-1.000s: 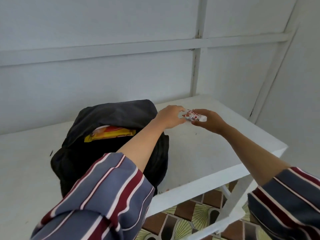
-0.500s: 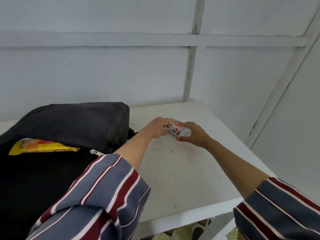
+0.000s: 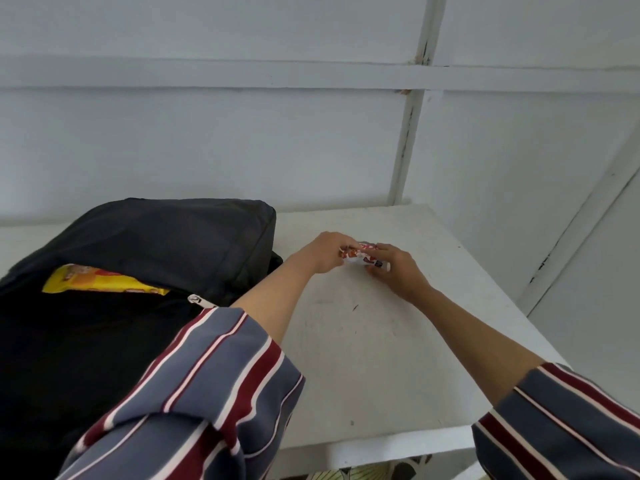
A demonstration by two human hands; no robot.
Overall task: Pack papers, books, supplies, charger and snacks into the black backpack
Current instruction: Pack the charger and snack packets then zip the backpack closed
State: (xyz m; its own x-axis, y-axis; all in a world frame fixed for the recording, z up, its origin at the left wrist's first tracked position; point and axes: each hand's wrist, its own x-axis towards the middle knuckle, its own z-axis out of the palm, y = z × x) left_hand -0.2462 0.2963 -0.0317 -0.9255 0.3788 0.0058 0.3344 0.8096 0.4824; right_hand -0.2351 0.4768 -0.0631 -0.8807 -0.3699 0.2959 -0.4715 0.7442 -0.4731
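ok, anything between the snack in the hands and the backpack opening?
Nothing visible. The left hand and right hand hold the snack over the table, right of the backpack. Its opening is unzipped; a yellow packet lies along the far edge, and the rest is dark.

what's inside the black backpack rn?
A yellow snack packet shows through the open zip of the black backpack. The rest inside is dark and partly covered by the left sleeve. The red-and-white packet is outside, held by left hand and right hand.

A white table stands against pale panelled walls, patterned floor tiles below.
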